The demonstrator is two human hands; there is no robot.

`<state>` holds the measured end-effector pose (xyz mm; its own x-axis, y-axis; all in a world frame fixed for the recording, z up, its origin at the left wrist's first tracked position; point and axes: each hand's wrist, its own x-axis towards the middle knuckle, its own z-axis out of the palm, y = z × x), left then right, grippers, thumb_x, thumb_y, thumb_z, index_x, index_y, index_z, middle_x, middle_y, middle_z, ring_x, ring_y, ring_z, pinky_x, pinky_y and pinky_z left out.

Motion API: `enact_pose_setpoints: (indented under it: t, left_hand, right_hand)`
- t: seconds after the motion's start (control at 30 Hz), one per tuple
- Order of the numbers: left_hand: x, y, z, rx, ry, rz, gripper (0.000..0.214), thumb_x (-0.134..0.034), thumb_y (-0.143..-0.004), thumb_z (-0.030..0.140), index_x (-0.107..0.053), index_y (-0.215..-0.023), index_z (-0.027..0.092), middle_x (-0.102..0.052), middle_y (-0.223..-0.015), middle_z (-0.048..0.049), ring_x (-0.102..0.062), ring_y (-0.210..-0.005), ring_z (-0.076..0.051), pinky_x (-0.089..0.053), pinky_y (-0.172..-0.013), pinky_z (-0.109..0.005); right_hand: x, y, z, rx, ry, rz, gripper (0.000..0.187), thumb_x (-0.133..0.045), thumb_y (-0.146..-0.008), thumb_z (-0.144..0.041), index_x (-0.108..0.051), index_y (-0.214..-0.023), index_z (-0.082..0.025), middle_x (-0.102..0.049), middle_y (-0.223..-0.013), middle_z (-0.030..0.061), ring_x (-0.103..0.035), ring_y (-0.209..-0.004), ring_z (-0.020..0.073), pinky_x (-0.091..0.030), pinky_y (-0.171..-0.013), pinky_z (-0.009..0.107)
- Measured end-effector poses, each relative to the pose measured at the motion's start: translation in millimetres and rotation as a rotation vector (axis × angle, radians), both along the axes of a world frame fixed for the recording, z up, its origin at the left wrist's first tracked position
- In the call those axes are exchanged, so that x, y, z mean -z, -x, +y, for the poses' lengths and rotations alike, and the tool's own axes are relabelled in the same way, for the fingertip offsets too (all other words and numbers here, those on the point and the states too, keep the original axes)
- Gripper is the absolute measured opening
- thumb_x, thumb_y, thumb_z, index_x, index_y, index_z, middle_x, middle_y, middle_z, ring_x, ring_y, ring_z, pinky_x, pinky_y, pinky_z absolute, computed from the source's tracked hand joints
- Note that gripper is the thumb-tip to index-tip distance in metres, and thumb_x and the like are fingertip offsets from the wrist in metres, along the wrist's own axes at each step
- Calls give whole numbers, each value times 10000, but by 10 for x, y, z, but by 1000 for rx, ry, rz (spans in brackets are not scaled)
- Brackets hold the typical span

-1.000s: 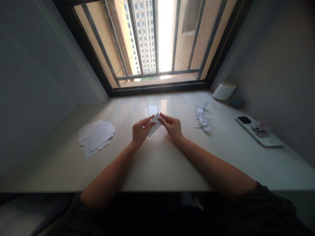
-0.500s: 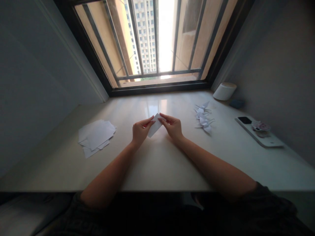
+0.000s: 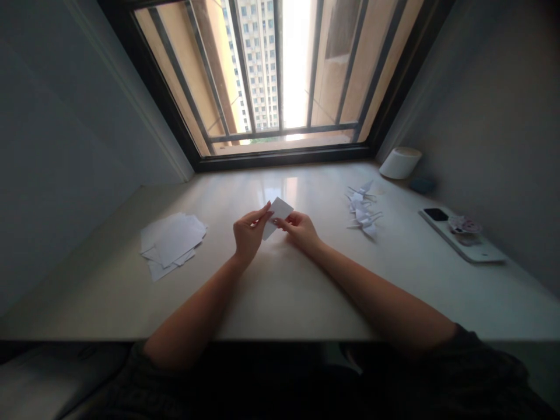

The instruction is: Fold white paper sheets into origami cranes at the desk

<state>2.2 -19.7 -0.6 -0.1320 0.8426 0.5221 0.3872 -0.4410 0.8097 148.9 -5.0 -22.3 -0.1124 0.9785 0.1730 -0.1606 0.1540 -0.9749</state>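
Note:
A small folded piece of white paper (image 3: 281,206) is held up between both hands over the middle of the white table (image 3: 280,303). My left hand (image 3: 250,233) pinches its left side between thumb and fingers. My right hand (image 3: 301,228) grips the lower right part, its thumb on the near face and the fingers partly hidden behind. To the right lie several white paper cranes (image 3: 364,213) in a close group. A loose pile of white paper sheets (image 3: 175,239) rests on the left of the table.
At the right lies a phone (image 3: 461,236) with a round attachment (image 3: 464,226) on its back. A white cylindrical object (image 3: 400,163) and a small dark bluish item (image 3: 422,185) sit in the back right corner. A barred window (image 3: 284,156) borders the table's far side.
My right hand has slid down and left from the paper's upper corner to its lower part. My left fingers have shifted slightly, and more of the paper's top now shows.

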Motion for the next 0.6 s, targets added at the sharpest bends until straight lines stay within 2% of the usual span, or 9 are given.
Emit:
enact_pose_setpoints:
  t: [0.13,0.27,0.47,0.53,0.6]
  left_hand:
    - [-28,-23,-42,59,-42,31,273,-671,-801,331,-701,-1071,313,-745,-891,3,-621,-725,-123,-448,-660,-240]
    - [-24,-44,-48,35,-28,-17,276,-692,-779,343,-713,-1051,299,-747,-881,-1,-596,-683,-119,-436,-633,-240]
    - [-24,-47,-7,-10,37,-187,312,-721,-736,390,-732,-1012,244,-745,-950,-36,-637,-737,-151,-491,-647,-257]
    - [-62,13,50,-39,48,-290,351,-733,-718,406,-729,-1017,223,-742,-968,-46,-657,-758,-163,-515,-653,-263]
    - [-111,99,122,-86,13,-437,397,-746,-703,406,-717,-1045,207,-737,-1000,-56,-676,-811,-171,-537,-723,-279]
  right_hand:
    - [20,26,-17,-8,18,2,359,-781,-597,-512,-703,-716,-182,-678,-666,16,-586,-605,147,-461,-609,283]
    - [-17,23,-30,28,24,27,371,-774,-591,-524,-702,-702,-177,-686,-678,26,-579,-609,147,-452,-608,283]
    - [-15,-42,-4,-28,0,-57,370,-762,-615,-531,-702,-654,-168,-680,-651,36,-577,-598,144,-430,-590,276]
    - [16,-66,15,-24,-25,-141,370,-757,-619,-536,-716,-671,-173,-687,-649,42,-581,-587,150,-418,-561,275]
    - [42,-80,31,4,-43,-222,367,-748,-632,-540,-726,-689,-178,-688,-640,45,-574,-563,148,-406,-535,274]
